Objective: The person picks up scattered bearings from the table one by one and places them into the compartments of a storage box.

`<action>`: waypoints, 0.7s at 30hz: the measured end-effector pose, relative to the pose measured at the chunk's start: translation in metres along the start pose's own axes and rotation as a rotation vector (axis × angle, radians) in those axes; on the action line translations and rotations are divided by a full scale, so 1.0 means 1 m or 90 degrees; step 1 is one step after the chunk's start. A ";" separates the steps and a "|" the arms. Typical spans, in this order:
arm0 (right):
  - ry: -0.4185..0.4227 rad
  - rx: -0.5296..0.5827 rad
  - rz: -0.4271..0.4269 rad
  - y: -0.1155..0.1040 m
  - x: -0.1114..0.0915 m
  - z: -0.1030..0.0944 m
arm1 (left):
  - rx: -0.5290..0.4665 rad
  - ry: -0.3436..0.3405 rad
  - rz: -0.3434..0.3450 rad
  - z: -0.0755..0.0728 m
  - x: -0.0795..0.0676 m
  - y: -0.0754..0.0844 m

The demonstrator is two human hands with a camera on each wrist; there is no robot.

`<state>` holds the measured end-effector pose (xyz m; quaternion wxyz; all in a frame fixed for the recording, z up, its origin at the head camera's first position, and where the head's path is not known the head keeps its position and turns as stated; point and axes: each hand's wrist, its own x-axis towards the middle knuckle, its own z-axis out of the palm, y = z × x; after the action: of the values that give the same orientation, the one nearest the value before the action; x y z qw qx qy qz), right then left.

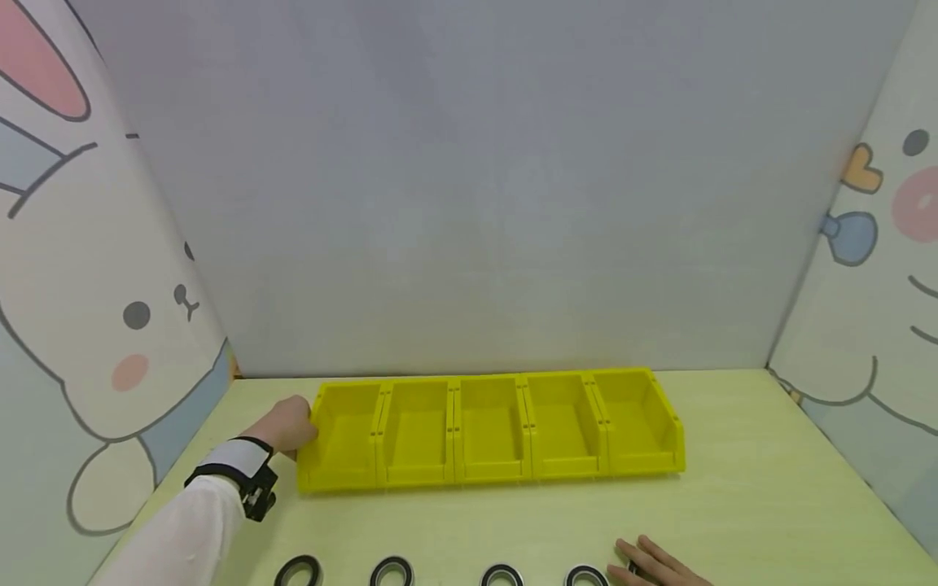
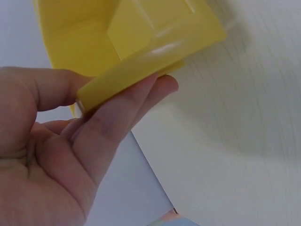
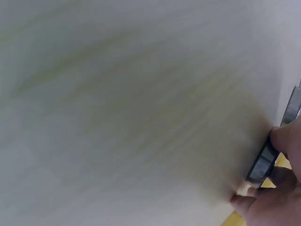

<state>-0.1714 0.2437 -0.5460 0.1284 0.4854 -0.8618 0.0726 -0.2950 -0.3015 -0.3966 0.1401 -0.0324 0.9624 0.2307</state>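
No text, label, brand, number or sign can be read on the row of five yellow plastic bins (image 1: 493,470), the round black-and-silver rings (image 1: 392,561), the white-and-black wrist strap (image 1: 234,457) or the pale cartoon-printed walls (image 1: 81,309).

White sleeve (image 1: 179,529), black-edged wristband (image 1: 233,459)
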 end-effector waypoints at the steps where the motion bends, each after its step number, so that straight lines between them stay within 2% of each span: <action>1: 0.041 -0.046 -0.077 0.004 0.000 0.000 | 0.002 0.001 -0.001 0.000 0.000 0.000; 3: 0.123 -0.104 -0.206 0.012 0.005 -0.003 | 0.005 0.006 0.002 0.001 0.000 -0.001; 6: 0.132 -0.123 -0.263 0.014 0.013 -0.020 | 0.008 0.014 0.011 0.001 0.001 -0.001; 8: 0.095 -0.092 -0.264 0.012 0.020 -0.033 | 0.005 0.016 0.015 0.002 0.001 -0.002; 11: -0.010 0.027 -0.183 0.007 0.029 -0.049 | 0.001 0.015 0.007 0.003 0.001 -0.003; 15: -0.088 0.206 -0.079 0.004 0.040 -0.064 | -0.003 0.018 0.005 0.002 -0.001 -0.002; 17: -0.116 0.243 -0.063 0.005 0.045 -0.073 | -0.006 0.019 0.009 0.001 -0.003 0.000; 18: -0.148 0.247 -0.042 0.007 0.048 -0.078 | -0.007 0.019 0.011 0.000 -0.003 0.000; 20: -0.233 0.273 0.044 0.009 0.056 -0.093 | -0.004 0.020 0.012 0.000 -0.005 0.001; 21: -0.262 0.263 0.076 0.011 0.060 -0.100 | -0.004 0.020 0.011 0.000 -0.005 0.002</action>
<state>-0.1956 0.2250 -0.4328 -0.1547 0.4545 -0.8636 0.1537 -0.2904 -0.3003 -0.3941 0.1230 -0.0281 0.9639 0.2345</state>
